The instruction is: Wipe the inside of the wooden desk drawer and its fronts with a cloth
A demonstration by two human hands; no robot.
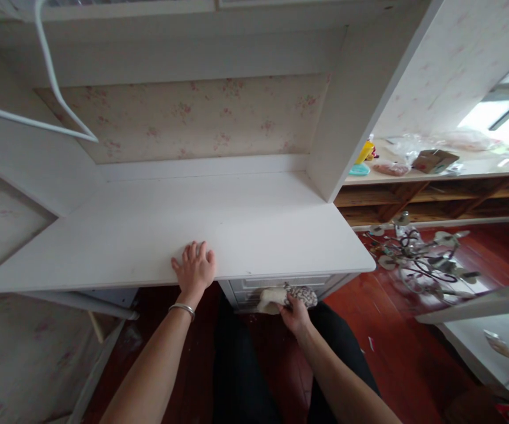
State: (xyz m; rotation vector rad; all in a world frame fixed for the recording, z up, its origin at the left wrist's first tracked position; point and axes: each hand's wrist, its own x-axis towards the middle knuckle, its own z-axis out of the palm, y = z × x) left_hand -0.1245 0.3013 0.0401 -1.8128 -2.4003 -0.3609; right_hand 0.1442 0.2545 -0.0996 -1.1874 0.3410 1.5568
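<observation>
My left hand [195,268] lies flat near the front edge of the white desk [219,218], fingers spread on its top, with a bangle at the wrist. In front of the desk's drawers [241,288], my right hand [296,315] is closed around a cloth [272,297]. One part of the cloth is plain cream, the other has a dark mottled pattern. It hangs just below the desktop's edge; whether it touches the drawer fronts I cannot tell.
A white cable [51,65] hangs at upper left, before the desk's hutch. To the right, a low shelf unit [382,197] carries a cardboard box [434,161] and plastic bags. A chandelier [426,256] lies on the red floor [347,318]. A white furniture piece [493,335] stands lower right.
</observation>
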